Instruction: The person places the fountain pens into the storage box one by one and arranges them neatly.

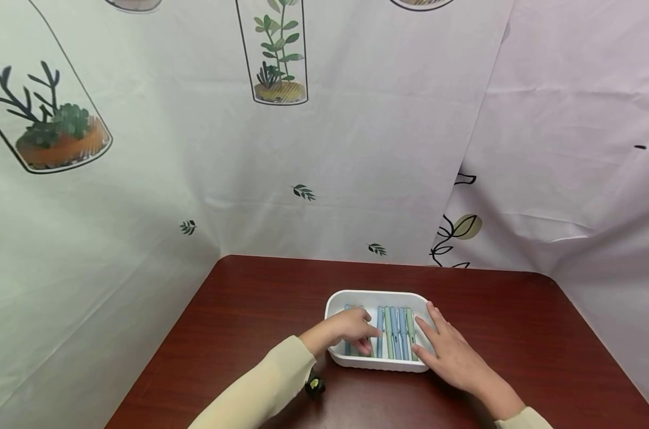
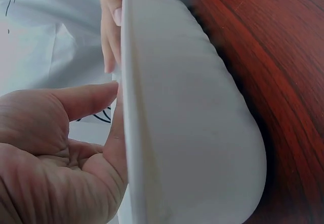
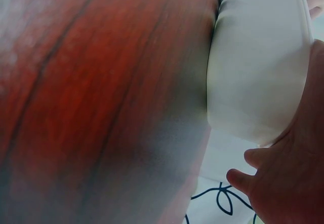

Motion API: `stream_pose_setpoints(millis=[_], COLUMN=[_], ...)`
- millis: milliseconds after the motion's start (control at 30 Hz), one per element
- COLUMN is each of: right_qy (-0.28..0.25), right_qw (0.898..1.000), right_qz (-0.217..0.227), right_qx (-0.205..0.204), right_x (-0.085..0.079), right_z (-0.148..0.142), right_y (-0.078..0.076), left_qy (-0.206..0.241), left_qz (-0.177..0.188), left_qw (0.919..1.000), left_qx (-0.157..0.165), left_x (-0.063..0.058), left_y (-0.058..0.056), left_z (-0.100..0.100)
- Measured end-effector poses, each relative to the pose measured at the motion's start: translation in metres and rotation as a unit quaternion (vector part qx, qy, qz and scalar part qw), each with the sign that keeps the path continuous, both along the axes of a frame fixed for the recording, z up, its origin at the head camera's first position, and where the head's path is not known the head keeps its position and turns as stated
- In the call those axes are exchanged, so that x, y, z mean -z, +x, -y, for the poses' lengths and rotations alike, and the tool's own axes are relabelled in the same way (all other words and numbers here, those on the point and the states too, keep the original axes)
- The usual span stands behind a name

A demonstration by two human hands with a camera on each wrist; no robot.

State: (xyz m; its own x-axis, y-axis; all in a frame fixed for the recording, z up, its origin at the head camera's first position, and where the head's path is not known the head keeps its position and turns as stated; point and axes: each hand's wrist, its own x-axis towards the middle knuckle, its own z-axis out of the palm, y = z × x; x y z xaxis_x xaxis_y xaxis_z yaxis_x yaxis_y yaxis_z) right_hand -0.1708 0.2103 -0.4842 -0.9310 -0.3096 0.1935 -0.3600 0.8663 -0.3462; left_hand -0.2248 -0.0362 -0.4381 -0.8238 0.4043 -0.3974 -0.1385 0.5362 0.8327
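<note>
A white rounded tray [image 1: 378, 364] stands on the table and holds several light blue and green pens [image 1: 395, 333], side by side and upright in the head view. My left hand [image 1: 350, 328] reaches over the tray's left part, one finger stretched toward the leftmost pen of the right-hand group. Other pens [image 1: 348, 347] lie partly under this hand. In the left wrist view the tray's wall [image 2: 202, 107] hides the fingertips, and no held thing shows. My right hand [image 1: 453, 356] rests at the tray's right rim with spread fingers, its palm side against the wall [image 3: 258, 67].
The dark red wooden table [image 1: 265, 286] extends around the tray. A small black object [image 1: 314, 384] with a yellow-green mark sits beneath the left wrist. Printed white cloth [image 1: 346, 149] hangs behind and at both sides of the table.
</note>
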Motion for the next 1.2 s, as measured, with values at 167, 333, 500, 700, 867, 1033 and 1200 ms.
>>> stream_pose_setpoints(millis=[167, 333, 500, 700, 867, 1033, 1200], right_qy=[0.005, 0.007, 0.004, -0.008, -0.021, -0.029, -0.035], right_qw=[1.000, 1.000, 1.000, 1.000, 1.000, 0.999, 0.999], right_qz=[-0.003, -0.005, 0.000, 0.005, -0.001, -0.012, -0.036], right_qx=[0.000, 0.003, 0.006, 0.001, -0.003, 0.007, 0.020], right_x=[-0.001, -0.001, 0.000, -0.002, -0.010, -0.018, -0.025], right_z=[0.000, 0.000, 0.000, 0.000, -0.001, -0.006, -0.016], right_y=[-0.001, -0.001, 0.000, -0.001, -0.004, -0.008, -0.014], left_qy=[0.021, 0.036, 0.049, 0.074, 0.089, 0.114, 0.135], left_qz=[0.002, -0.001, -0.002, -0.001, -0.016, -0.053, -0.120], left_qw=[0.9998, 0.9993, 0.9988, 0.9971, 0.9957, 0.9920, 0.9835], left_qx=[0.002, 0.006, 0.004, -0.015, -0.018, 0.002, 0.005], left_x=[-0.003, -0.006, -0.009, -0.011, -0.014, -0.017, -0.019], left_y=[-0.003, -0.007, -0.011, -0.014, -0.015, -0.016, -0.016], left_z=[0.006, 0.016, 0.029, 0.046, 0.063, 0.085, 0.110])
